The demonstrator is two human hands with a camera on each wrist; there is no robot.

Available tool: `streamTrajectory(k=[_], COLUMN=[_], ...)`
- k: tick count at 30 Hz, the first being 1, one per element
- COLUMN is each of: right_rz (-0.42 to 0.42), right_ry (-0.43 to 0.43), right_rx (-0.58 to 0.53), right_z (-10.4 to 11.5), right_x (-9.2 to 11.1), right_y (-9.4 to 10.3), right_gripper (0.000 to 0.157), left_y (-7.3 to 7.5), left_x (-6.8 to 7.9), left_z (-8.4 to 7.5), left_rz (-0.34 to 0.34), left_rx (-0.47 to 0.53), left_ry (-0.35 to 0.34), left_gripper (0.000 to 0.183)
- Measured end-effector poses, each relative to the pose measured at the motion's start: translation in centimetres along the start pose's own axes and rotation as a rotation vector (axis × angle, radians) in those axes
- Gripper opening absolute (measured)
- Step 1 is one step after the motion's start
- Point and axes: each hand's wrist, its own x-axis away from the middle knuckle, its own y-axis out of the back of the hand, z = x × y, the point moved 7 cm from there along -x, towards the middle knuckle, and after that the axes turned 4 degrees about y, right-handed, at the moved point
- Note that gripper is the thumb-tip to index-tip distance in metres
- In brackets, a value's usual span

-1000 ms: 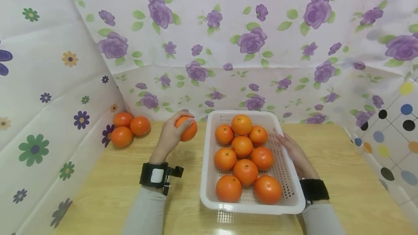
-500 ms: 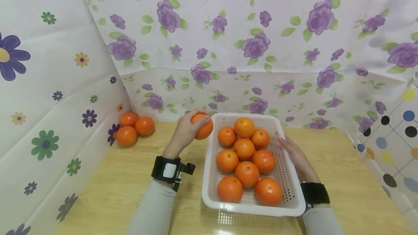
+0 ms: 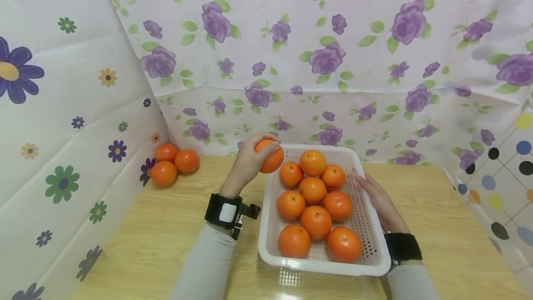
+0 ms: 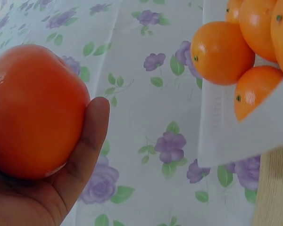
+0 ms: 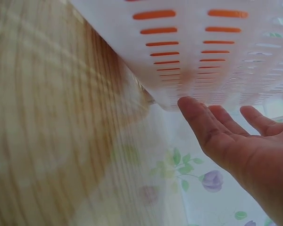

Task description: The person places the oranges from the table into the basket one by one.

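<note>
My left hand [image 3: 245,163] holds a smooth red-orange tomato [image 3: 272,157] just above the far left rim of a white perforated plastic basket [image 3: 263,226]. In the left wrist view, the tomato [image 4: 33,113] looks shiny and redder than the oranges [image 4: 221,52] in the basket. Its far side and some of my fingers are hidden there. My right hand [image 3: 381,203] rests against the basket's right side. The right wrist view shows its extended fingers [image 5: 198,117] by the slotted outer wall [image 5: 188,61]. Several orange to red-orange fruits [image 3: 313,190] lie inside the basket.
Three red-orange fruits [image 3: 164,173] sit together at the table's far left corner, by the patterned side cloth [image 3: 75,152]. A flowered cloth [image 3: 233,59] hangs behind the wooden table [image 3: 166,240]. Wood shows on both sides of the basket.
My left hand has carried the tomato rightward, from beside the basket to above its far left rim. The right hand has stayed at the basket's side. The whole view has shifted slightly.
</note>
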Motion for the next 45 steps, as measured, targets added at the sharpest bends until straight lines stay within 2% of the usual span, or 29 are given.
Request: streamTrajectory(k=[5, 16, 24, 30, 33, 39, 45], right_rz=[-0.019, -0.022, -0.022, -0.029, -0.025, -0.015, -0.009], right_ry=[-0.015, -0.012, -0.015, -0.012, -0.012, -0.005, 0.003], right_rx=[0.003, -0.003, -0.017, -0.004, -0.004, -0.017, -0.014], right_z=[-0.1, -0.3, -0.2, -0.2, -0.3, -0.3, -0.1], right_x=[0.1, -0.1, -0.1, -0.1, -0.1, -0.1, -0.1], right_y=[0.2, 0.3, 0.3, 0.4, 0.4, 0.3, 0.3], right_gripper=[0.069, 0.069, 0.069, 0.069, 0.069, 0.068, 0.068], left_y=[-1.2, -2.6, -3.8, -4.5, -5.1, -6.3, -7.1], left_x=[-0.4, -1.3, -1.7, -2.3, -2.6, -2.9, -3.4], left_z=[-0.3, -0.6, -0.3, -0.5, -0.4, 0.6, 1.1], left_rz=[0.016, 0.033, 0.049, 0.053, 0.087, 0.198, 0.241], left_rx=[-0.01, -0.024, -0.154, -0.219, -0.267, -0.4, -0.459], left_ry=[-0.011, -0.005, 0.056, 0.056, 0.073, 0.152, 0.186], left_gripper=[0.028, 0.03, 0.031, 0.03, 0.03, 0.034, 0.035])
